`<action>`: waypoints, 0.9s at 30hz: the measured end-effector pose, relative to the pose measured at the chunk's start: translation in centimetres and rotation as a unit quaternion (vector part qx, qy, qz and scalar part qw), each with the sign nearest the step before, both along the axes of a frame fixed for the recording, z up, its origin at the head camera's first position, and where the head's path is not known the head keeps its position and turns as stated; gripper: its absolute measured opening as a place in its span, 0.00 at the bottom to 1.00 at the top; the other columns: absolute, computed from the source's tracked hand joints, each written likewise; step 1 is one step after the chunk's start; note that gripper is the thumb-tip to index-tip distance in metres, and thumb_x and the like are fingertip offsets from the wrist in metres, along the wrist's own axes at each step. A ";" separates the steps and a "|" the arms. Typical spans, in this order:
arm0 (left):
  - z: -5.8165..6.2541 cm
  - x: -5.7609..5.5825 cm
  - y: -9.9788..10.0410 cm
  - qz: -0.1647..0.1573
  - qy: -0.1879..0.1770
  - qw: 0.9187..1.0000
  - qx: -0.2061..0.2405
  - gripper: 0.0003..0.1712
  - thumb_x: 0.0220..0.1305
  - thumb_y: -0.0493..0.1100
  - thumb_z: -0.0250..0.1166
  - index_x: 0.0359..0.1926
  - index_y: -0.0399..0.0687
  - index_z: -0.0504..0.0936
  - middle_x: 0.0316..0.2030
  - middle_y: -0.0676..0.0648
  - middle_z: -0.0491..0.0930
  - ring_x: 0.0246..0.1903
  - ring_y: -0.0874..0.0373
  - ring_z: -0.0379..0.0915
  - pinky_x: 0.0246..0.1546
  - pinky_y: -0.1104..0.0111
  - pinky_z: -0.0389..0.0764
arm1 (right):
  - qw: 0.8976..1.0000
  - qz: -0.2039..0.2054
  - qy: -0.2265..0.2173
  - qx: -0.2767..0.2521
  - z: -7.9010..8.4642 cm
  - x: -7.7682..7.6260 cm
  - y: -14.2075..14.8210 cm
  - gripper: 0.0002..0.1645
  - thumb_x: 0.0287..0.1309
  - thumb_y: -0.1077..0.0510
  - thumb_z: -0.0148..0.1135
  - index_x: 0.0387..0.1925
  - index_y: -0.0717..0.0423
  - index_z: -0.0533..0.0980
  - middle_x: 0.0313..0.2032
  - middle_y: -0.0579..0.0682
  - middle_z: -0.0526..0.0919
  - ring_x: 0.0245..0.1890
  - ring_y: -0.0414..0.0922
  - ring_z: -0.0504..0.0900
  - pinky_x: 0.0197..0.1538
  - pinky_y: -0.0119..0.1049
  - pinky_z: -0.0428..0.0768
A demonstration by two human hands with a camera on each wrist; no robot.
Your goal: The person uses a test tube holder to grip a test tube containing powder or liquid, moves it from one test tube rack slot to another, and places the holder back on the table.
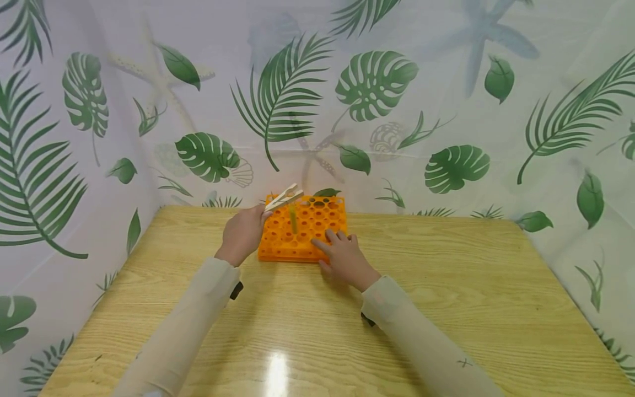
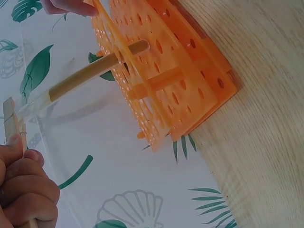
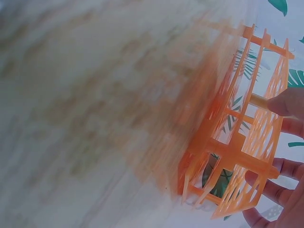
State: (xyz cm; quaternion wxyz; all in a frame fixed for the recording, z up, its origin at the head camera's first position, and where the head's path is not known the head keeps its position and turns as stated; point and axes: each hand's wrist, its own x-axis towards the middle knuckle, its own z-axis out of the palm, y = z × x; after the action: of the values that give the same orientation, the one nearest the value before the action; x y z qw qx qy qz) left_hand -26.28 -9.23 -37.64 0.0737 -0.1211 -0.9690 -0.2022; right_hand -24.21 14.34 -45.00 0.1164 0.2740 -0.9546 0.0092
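Observation:
My left hand [image 1: 241, 234] grips a wooden test tube clamp [image 1: 283, 199], its forked end pointing away to the right. In the left wrist view the clamp's end meets the clear upper end of a test tube [image 2: 83, 80] filled with yellow-brown liquid; whether it pinches the glass I cannot tell. The tube stands in an orange test tube rack [image 1: 278, 255] with rows of round holes. My right hand [image 1: 349, 259] holds the rack's right front corner, fingers over the top plate and thumb at the front side, as the right wrist view also shows.
The rack stands near the back edge of a wood-grain table [image 1: 446, 298]. Behind it and at both sides hangs a white cloth [image 1: 307, 33] printed with green leaves, shells and starfish. Lamp glare [image 1: 276, 375] shows on the front of the table.

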 end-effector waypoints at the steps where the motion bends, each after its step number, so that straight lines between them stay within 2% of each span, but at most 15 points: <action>1: 0.0 0.0 0.0 0.000 -0.001 1.000 0.000 0.20 0.73 0.52 0.46 0.31 0.42 0.72 0.15 0.49 0.60 0.12 0.57 0.54 0.15 0.69 0.58 | 1.000 0.001 0.001 0.000 0.0 0.0 0.0 0.27 0.58 0.47 0.62 0.59 0.42 0.71 0.50 0.56 0.73 0.41 0.53 0.71 0.42 0.52 0.71; 11: -0.3 0.0 0.0 0.002 -0.008 1.000 -0.007 0.19 0.72 0.52 0.47 0.33 0.42 0.73 0.16 0.48 0.63 0.12 0.57 0.56 0.15 0.68 0.59 | 1.000 0.000 -0.004 -0.002 0.0 0.0 -0.1 0.27 0.58 0.48 0.61 0.60 0.42 0.70 0.50 0.56 0.73 0.42 0.54 0.71 0.44 0.54 0.71; 19: -0.8 -0.1 -0.1 -0.008 0.000 1.000 -0.016 0.19 0.72 0.51 0.48 0.27 0.43 0.68 0.16 0.49 0.59 0.13 0.57 0.53 0.15 0.69 0.57 | 1.000 0.002 0.004 0.003 0.1 0.2 -0.1 0.26 0.58 0.48 0.61 0.59 0.43 0.71 0.50 0.57 0.73 0.42 0.54 0.72 0.43 0.54 0.71; 27: -1.3 -0.1 -0.2 -0.011 -0.002 1.000 -0.011 0.19 0.72 0.50 0.47 0.28 0.42 0.68 0.15 0.49 0.59 0.12 0.58 0.53 0.15 0.69 0.57 | 1.000 0.001 0.010 0.008 0.1 0.1 -0.1 0.27 0.58 0.47 0.62 0.59 0.42 0.71 0.50 0.57 0.73 0.42 0.54 0.73 0.42 0.53 0.72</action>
State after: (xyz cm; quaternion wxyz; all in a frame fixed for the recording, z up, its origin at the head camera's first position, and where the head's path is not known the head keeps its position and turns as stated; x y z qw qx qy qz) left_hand -26.33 -9.40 -38.92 0.0686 -0.1324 -0.9699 -0.1927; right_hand -24.09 14.25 -44.93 0.1238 0.2757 -0.9532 -0.0013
